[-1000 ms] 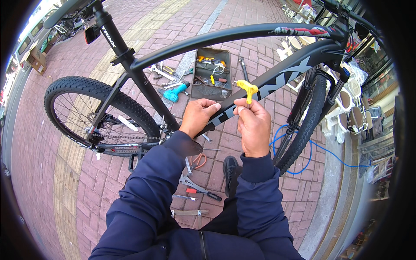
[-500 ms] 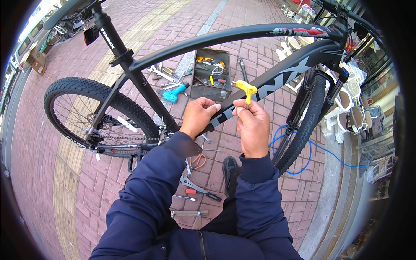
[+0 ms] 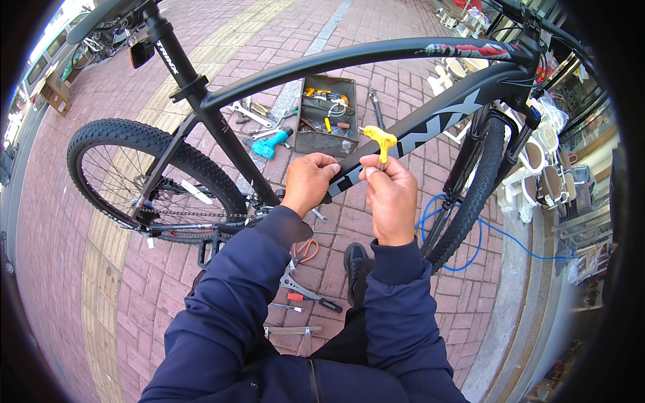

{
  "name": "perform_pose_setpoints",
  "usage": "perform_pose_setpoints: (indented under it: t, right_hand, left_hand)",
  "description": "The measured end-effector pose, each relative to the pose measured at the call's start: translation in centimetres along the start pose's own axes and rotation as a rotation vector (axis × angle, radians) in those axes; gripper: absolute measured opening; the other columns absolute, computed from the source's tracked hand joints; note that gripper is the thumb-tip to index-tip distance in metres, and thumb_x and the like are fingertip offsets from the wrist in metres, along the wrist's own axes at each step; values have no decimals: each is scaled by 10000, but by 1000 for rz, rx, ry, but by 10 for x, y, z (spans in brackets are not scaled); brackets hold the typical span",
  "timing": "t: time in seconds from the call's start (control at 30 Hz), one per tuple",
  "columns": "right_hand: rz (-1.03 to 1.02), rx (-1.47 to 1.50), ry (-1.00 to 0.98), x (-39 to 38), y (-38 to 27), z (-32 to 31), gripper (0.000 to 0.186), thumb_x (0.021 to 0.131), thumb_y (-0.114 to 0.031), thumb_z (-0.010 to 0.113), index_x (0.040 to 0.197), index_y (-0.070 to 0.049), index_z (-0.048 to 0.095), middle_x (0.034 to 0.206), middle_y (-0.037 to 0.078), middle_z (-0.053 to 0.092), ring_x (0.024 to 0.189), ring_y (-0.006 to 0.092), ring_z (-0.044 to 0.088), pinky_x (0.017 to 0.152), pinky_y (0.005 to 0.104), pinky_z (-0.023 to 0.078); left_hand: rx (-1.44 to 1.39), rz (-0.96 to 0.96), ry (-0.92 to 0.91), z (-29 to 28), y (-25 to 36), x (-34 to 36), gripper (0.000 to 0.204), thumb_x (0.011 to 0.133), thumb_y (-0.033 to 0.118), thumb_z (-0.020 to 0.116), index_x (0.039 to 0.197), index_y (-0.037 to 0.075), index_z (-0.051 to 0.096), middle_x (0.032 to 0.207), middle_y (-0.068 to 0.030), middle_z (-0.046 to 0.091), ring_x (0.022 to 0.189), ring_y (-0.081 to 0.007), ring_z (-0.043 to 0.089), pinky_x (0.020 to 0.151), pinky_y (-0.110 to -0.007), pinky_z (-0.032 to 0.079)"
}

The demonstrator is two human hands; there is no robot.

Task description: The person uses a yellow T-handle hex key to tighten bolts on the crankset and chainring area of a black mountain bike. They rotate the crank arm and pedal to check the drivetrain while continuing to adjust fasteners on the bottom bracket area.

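A black bicycle (image 3: 289, 72) stands across the view in front of me. My right hand (image 3: 391, 195), its fingers pinched together, holds a yellow-handled T-shaped hex key (image 3: 381, 140) with the handle pointing up, in front of the bicycle's down tube (image 3: 430, 127). My left hand (image 3: 308, 181) is at the lower end of that tube, thumb and fingertips closed together. Whatever lies between those fingertips, if anything, is hidden or too small to make out.
Beyond the frame sits a dark toolbox (image 3: 327, 142) with several tools. Left of it lie a teal power tool (image 3: 269, 144) and wrenches (image 3: 251, 115). More tools (image 3: 312, 295) lie near my feet. A blue hose (image 3: 480, 242) loops by the front wheel (image 3: 480, 181).
The hex key and my right hand have shifted very slightly left. My left hand has moved barely to the right, with its grip looking the same.
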State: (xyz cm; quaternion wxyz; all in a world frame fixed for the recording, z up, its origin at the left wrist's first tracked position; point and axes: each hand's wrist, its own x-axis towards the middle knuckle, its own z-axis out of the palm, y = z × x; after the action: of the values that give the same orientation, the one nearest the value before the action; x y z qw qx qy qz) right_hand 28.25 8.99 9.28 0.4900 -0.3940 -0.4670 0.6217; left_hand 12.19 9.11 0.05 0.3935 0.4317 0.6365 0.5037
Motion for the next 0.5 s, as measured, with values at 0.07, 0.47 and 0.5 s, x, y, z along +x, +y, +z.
perform_pose_setpoints:
  t: [0.07,0.47,0.5]
  right_hand:
    - [-11,-15,-11,0,1,1,172,955,-14,589,1080,12,704,842,20,659,548,0,416,482,187,302]
    - [-15,-49,-13,1,3,4,168,969,-15,582,1091,2,697,832,18,650,507,-3,387,440,193,277]
    - [-21,-49,-11,1,3,4,169,969,-14,582,1091,3,697,832,18,650,507,-3,387,439,193,277]
  left_hand:
    - [-21,108,10,0,0,-1,222,881,114,759,1062,-15,742,868,-85,743,758,-151,683,689,-315,538]
    - [-27,168,15,-1,5,-1,170,878,115,752,990,-12,744,872,-110,741,773,-179,694,711,-327,543]
    - [-73,221,28,-1,4,0,160,878,113,749,977,-13,747,870,-109,741,768,-176,692,709,-326,542]
